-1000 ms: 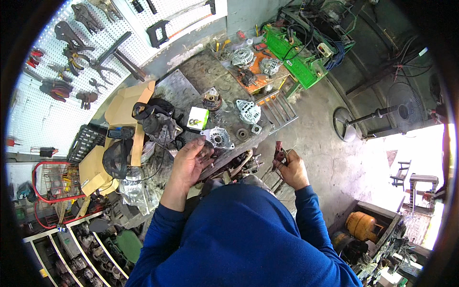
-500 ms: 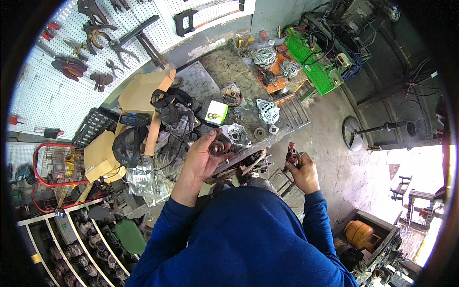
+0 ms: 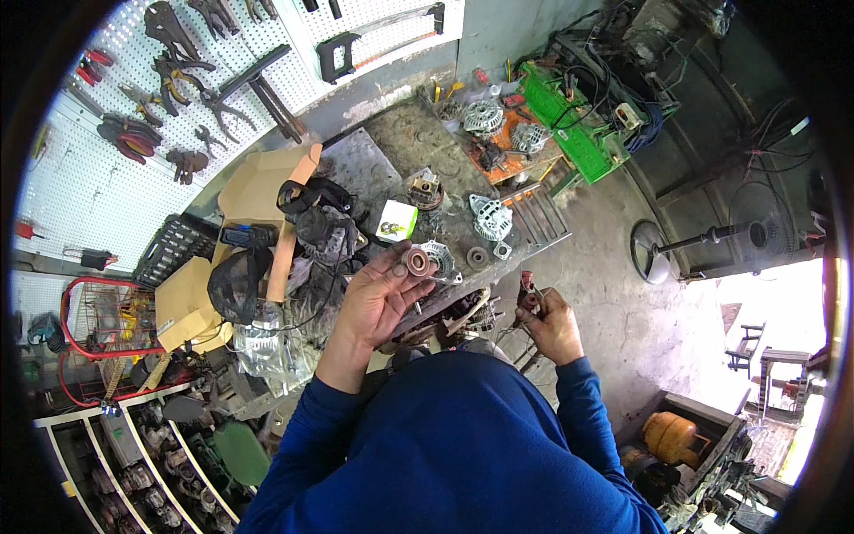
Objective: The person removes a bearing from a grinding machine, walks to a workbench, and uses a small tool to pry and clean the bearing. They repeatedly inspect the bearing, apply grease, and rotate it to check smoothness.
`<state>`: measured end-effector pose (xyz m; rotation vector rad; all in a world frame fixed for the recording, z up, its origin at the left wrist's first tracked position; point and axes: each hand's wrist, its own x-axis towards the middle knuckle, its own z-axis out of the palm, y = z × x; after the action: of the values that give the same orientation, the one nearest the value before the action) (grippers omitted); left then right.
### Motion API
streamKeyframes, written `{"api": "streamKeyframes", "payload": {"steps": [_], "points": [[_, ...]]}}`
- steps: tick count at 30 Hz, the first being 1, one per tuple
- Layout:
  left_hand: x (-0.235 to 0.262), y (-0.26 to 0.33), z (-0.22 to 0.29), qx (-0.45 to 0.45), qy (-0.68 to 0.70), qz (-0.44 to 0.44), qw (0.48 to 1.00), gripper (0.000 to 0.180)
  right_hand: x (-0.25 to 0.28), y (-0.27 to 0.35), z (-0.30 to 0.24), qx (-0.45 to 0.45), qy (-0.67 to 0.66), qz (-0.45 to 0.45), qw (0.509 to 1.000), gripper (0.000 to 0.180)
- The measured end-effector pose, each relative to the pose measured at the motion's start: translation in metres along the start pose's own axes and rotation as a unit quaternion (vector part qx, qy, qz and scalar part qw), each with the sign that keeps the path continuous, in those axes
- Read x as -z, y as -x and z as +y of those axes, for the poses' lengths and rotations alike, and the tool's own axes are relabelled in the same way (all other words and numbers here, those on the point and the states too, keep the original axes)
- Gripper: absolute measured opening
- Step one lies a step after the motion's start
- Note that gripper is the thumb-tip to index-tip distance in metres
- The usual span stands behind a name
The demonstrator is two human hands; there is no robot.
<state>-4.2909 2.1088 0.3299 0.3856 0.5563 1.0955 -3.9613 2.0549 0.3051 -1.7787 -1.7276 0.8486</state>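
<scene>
Between the fingertips and thumb of my left hand point(image 3: 378, 301) is a round metal part point(image 3: 415, 261), brownish, with a stepped ring face and a centre hole; whether it is a bearing or a pulley I cannot tell. Just behind it on the bench edge lies a silver alternator housing point(image 3: 439, 258). My right hand point(image 3: 555, 327), off to the right of the bench, grips a dark red tool point(image 3: 530, 292); its exact kind is hard to make out. A white and green box point(image 3: 397, 220) rests beyond my left hand.
On the workbench point(image 3: 391, 129) sit another alternator housing point(image 3: 490, 217), a pulley-like ring point(image 3: 478, 258) and an open cardboard box point(image 3: 258, 191). Pliers point(image 3: 178, 80) hang on the pegboard. A green crate point(image 3: 569, 120) stands at the back; a standing fan point(image 3: 756, 233) is at right.
My left hand has turned and raised the round part, so its ring face shows more fully. My right hand has shifted slightly left with the red tool. The whole view has moved a little.
</scene>
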Motion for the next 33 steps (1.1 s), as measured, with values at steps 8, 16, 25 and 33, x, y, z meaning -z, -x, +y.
{"api": "streamKeyframes", "payload": {"steps": [8,16,25,33], "points": [[0.001,0.000,0.000,0.012,0.055,0.024,0.998,0.036,0.001,-0.002,0.000,0.004,0.017,-0.008,1.000,0.027],[-0.006,0.002,-0.006,0.014,0.009,0.022,1.000,0.036,0.000,0.002,0.000,-0.007,0.009,-0.010,1.000,0.029],[-0.006,0.008,-0.014,0.016,0.009,0.042,0.999,0.033,0.001,0.003,-0.004,-0.029,-0.002,-0.040,0.999,0.032],[-0.017,0.014,-0.021,0.010,0.009,0.080,0.997,0.031,-0.002,0.008,0.001,-0.041,-0.023,-0.054,0.997,0.030]]}}
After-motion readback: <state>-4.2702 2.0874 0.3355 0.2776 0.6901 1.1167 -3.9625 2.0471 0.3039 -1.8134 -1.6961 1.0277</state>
